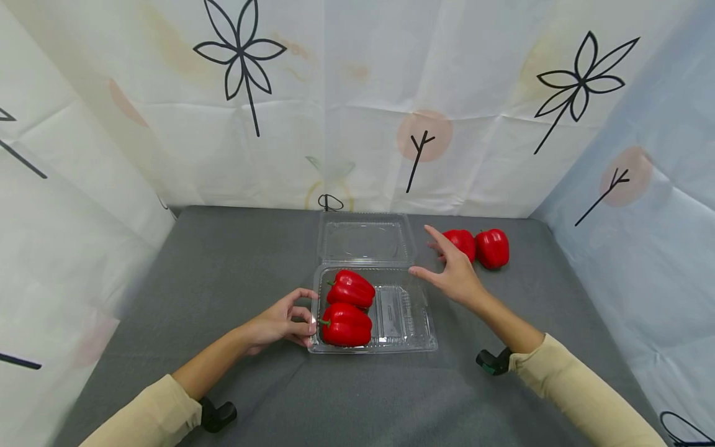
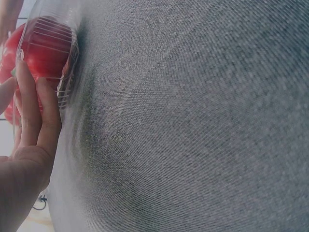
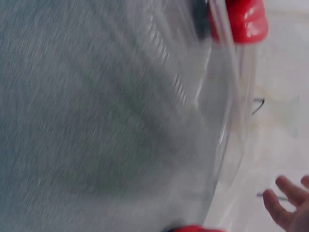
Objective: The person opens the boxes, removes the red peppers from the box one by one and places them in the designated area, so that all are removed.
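A clear plastic clamshell container (image 1: pixel 398 313) lies with its lid folded back, and two red bell peppers sit in the left half of its base. One pepper (image 1: pixel 350 289) is behind the other (image 1: pixel 347 325). My left hand (image 1: pixel 282 320) holds the container's left rim, thumb on the inner side and fingers (image 2: pixel 31 108) along the outer wall. Above the right back corner of the base hovers my right hand (image 1: pixel 455 276), thumb and fingers spread, holding nothing. Just beyond it stand two more red peppers, one (image 1: pixel 462 243) partly hidden by the hand, the other (image 1: pixel 493 249) beside it.
The raised clear lid (image 1: pixel 365 241) extends toward the back edge of the grey table (image 1: pixel 246 261). Patterned white cloth (image 1: pixel 357 124) hangs behind and along both sides. A black strap device (image 1: pixel 494 361) sits on each forearm.
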Available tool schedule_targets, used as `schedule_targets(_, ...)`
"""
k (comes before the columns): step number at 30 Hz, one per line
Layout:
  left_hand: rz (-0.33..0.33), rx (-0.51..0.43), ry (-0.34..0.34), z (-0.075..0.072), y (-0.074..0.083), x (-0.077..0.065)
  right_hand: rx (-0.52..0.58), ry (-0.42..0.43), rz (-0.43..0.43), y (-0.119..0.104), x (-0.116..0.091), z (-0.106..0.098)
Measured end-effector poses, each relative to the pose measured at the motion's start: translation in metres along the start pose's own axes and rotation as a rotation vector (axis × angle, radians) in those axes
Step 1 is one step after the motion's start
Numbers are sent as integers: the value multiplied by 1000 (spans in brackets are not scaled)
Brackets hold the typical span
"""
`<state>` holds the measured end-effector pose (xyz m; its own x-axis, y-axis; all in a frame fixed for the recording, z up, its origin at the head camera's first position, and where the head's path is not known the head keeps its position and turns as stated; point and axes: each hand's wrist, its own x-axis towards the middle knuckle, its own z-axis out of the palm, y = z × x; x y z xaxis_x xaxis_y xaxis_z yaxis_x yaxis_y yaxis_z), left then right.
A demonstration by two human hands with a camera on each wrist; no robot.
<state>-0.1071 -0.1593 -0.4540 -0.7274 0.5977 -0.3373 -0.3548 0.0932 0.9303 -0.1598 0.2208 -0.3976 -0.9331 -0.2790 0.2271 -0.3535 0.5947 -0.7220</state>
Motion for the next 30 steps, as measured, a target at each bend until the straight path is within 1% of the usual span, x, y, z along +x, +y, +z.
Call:
schedule_targets(4,1,0,-1,0,0,0,49,-121,-63,-14,-3,8)
schedule_targets(7,1,-1,0,0,1,-1,79,-196,-111,-21,-5,14)
schedule_targets(11,4,-1,-2,1,1,-1,125,-265,-177,-30,-8,23)
schedule_targets(15,7,-3,-3,1,1,-1,164,-320,-214,-38,-12,32)
schedule_targets(18,9,-1,-2,1,1,-1,166,-366,-220,-43,-15,39)
schedule_targets(24,12,1,-3,2,1,-1,127,-462,-216,-51,-19,50)
schedule_targets(30,4,2,3,2,1,-1,162,-549,-215,-57,-22,61)
